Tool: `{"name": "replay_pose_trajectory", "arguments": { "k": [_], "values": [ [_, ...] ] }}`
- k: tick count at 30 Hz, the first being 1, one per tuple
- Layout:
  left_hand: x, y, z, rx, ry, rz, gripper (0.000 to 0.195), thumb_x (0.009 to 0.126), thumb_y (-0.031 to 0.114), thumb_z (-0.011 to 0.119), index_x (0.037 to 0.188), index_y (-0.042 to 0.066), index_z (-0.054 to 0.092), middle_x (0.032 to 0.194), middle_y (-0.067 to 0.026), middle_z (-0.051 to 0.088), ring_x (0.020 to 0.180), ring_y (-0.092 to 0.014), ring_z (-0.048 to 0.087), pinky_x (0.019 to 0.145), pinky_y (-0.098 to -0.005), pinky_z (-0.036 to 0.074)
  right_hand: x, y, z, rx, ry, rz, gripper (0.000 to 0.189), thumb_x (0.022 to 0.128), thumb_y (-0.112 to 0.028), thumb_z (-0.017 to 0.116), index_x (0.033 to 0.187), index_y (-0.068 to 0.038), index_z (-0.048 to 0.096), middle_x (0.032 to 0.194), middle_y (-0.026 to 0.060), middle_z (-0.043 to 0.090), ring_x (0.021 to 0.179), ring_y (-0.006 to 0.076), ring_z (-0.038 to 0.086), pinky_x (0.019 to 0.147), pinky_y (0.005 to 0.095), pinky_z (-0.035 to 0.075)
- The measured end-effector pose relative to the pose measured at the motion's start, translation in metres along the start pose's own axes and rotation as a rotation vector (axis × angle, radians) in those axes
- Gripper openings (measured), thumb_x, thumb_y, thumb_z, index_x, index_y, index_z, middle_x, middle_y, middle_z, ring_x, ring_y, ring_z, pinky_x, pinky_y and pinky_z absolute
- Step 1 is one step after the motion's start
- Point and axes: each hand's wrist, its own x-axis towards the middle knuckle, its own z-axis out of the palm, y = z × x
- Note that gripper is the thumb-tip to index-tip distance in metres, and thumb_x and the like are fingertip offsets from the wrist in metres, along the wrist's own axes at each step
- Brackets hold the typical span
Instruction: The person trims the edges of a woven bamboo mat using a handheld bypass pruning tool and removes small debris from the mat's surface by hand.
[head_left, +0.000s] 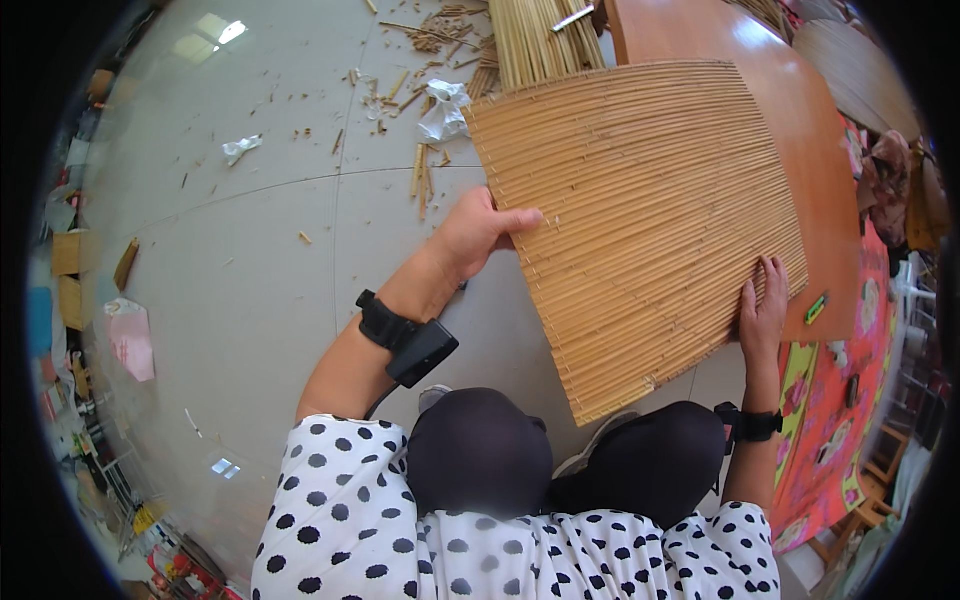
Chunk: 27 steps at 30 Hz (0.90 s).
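Observation:
A mat of thin reed or bamboo strips (637, 217), bound by stitching along its edges, lies tilted in front of me. Its right part lies over a brown wooden tabletop (821, 247), while its left part juts out above the floor. My left hand (487, 229) pinches the mat's left edge, thumb on top and the other fingers hidden beneath. On the mat's lower right part rests my right hand (765, 304), palm down with fingers extended and a little apart. Close to it on the tabletop is a green utility knife (816, 308).
A bundle of long strips (532, 45) lies beyond the mat with a metal tool (572, 19) on it. Reed scraps (442, 34) and crumpled white wrapping (445, 111) litter the tiled floor (247, 300). A red floral cloth (832, 442) is at right.

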Motion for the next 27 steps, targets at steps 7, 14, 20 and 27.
{"name": "replay_pose_trajectory", "arguments": {
  "k": [7,14,20,27],
  "values": [
    [0.004,0.015,-0.023,-0.234,0.094,0.083,0.041,0.097,0.021,0.059,0.129,-0.002,0.048,0.116,-0.0102,0.062,0.102,-0.020,0.065,0.086,-0.0350,0.056,0.012,0.004,0.012,-0.003,-0.038,0.043,0.043,0.098,-0.029,0.050,0.136,-0.009,0.051,0.146,0.0185,0.042,0.138,0.0373,0.034,0.111,0.0493,0.027],
    [0.027,0.021,-0.025,-0.079,0.260,0.207,0.029,0.095,0.011,0.060,0.118,-0.005,0.056,0.110,-0.0120,0.066,0.093,-0.018,0.067,0.081,-0.0325,0.057,0.008,-0.002,0.022,-0.092,-0.018,0.071,0.051,0.097,-0.036,0.050,0.143,-0.013,0.045,0.152,0.0165,0.035,0.143,0.0375,0.025,0.112,0.0585,0.019],
    [0.030,0.029,-0.025,-0.103,0.277,0.162,0.026,0.094,0.012,0.061,0.114,-0.005,0.058,0.104,-0.0107,0.067,0.087,-0.017,0.068,0.077,-0.0316,0.057,0.005,-0.004,0.024,-0.133,-0.027,0.124,0.054,0.097,-0.041,0.049,0.145,-0.017,0.042,0.155,0.0156,0.031,0.145,0.0384,0.021,0.112,0.0635,0.014],
    [0.050,0.034,-0.037,-0.132,0.342,0.249,0.024,0.097,0.016,0.058,0.108,-0.005,0.058,0.096,-0.0097,0.066,0.081,-0.018,0.067,0.074,-0.0311,0.058,0.006,-0.008,0.026,-0.130,-0.015,0.129,0.055,0.097,-0.042,0.048,0.146,-0.017,0.042,0.155,0.0150,0.030,0.146,0.0378,0.021,0.111,0.0651,0.014]
  ]
}}
